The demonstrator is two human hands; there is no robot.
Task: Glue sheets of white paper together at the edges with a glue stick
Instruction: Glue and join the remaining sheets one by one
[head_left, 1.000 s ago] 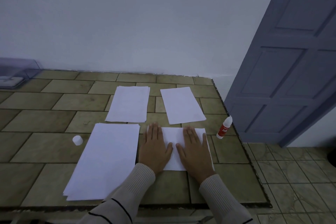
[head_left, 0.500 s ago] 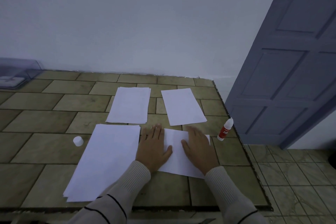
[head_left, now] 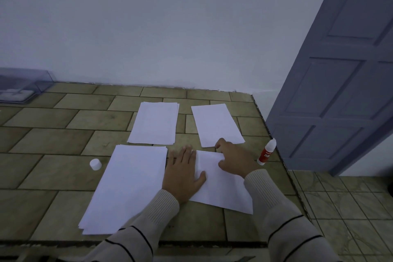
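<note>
A white sheet (head_left: pixel 221 185) lies skewed on the tiled table in front of me. My left hand (head_left: pixel 182 174) lies flat on its left edge, fingers straight. My right hand (head_left: pixel 234 159) is at the sheet's far right corner, thumb on top of the paper and fingers curled over the corner. The glue stick (head_left: pixel 266 152), red with a white tip, stands uncapped just right of that hand. Its white cap (head_left: pixel 95 164) sits to the left, beside a big stack of white paper (head_left: pixel 127 187).
Two more paper piles lie farther back: a stack (head_left: pixel 155 122) in the middle and a sheet (head_left: pixel 217 124) to the right, almost touching my right index finger. A clear plastic box (head_left: pixel 23 86) stands far left. The table's right edge (head_left: pixel 276 151) drops to the floor beside a blue door (head_left: pixel 340 81).
Both hands lay flat on the sheet before. Since then the right hand has slid to the far right corner and curled, and the sheet has turned askew.
</note>
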